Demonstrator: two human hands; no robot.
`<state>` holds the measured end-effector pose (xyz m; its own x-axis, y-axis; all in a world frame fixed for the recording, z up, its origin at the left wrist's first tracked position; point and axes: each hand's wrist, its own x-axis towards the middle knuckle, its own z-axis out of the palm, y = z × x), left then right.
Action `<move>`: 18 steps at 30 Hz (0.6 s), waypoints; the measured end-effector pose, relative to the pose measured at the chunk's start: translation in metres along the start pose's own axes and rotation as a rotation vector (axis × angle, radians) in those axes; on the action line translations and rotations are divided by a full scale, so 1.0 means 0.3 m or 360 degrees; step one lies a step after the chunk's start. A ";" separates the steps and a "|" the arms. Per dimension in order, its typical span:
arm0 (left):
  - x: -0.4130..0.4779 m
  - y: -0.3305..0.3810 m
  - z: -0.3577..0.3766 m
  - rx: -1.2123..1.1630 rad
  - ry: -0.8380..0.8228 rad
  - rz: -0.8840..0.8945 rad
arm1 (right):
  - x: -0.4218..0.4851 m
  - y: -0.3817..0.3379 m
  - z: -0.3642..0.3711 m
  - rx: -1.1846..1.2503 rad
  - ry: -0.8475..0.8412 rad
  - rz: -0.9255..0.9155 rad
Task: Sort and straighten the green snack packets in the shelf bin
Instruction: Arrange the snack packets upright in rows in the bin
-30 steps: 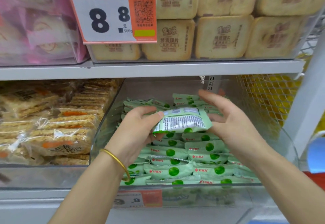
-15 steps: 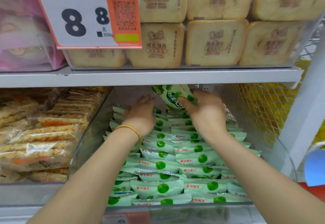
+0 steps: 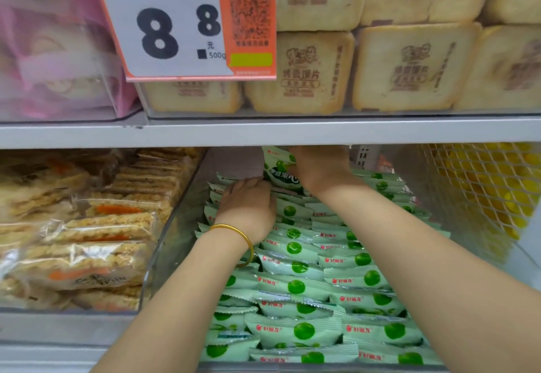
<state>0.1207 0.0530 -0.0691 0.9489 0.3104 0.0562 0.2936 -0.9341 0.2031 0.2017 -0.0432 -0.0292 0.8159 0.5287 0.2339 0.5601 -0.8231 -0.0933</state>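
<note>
Green snack packets [image 3: 295,286] fill the clear bin [image 3: 171,243] on the lower shelf. They lie flat in overlapping rows, long axis left to right, fronts up. One packet [image 3: 279,172] stands apart at the back of the bin, up on end with its long axis near vertical, top leaning left just under the shelf edge. Your right hand [image 3: 320,167] is closed on that packet's right edge; the fingertips are hidden behind it. Your left hand [image 3: 248,205] lies palm down on the rear left rows, just below the raised packet, fingers together and fairly straight, gripping nothing; a gold bangle [image 3: 234,232] is on the wrist. Each flat packet shows a red logo at left and a green circle at right; the raised one carries large white characters, partly covered. The price sign [image 3: 164,27] above reads "8.8", "元" and "500g", with a QR code on its orange panel. Cream packs [image 3: 409,71] behind it bear brown printed characters.
</note>
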 end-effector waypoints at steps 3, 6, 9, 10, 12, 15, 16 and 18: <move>0.001 -0.009 -0.002 -0.0065 0.0010 0.0007 | 0.026 -0.022 0.020 -0.0087 -0.0188 0.0013; 0.002 -0.011 -0.013 -0.0282 0.0132 -0.0061 | 0.033 -0.007 0.048 -0.0037 -0.0285 -0.0095; 0.009 -0.014 -0.037 -0.0403 0.0393 -0.0064 | -0.003 0.045 0.022 0.0308 -0.0195 -0.0087; 0.015 -0.011 -0.040 -0.0369 0.0407 0.0022 | -0.018 0.063 0.017 0.0370 -0.0093 -0.0097; 0.028 -0.002 -0.030 -0.0251 0.0315 0.0197 | -0.040 0.087 0.020 0.0335 0.0128 -0.0170; 0.050 -0.008 -0.004 -0.0068 0.0138 0.0226 | -0.043 0.092 0.045 0.0317 0.0118 -0.0299; 0.055 -0.013 0.001 -0.0009 0.0092 0.0220 | -0.039 0.090 0.055 0.0342 0.0069 -0.0306; 0.060 -0.020 0.004 0.0076 0.0008 0.0223 | -0.034 0.089 0.075 0.0365 -0.0019 -0.0309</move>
<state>0.1360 0.0640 -0.0707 0.9804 0.1775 0.0857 0.1638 -0.9756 0.1464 0.2117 -0.0659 -0.0558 0.6911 0.6753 0.2576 0.7226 -0.6388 -0.2642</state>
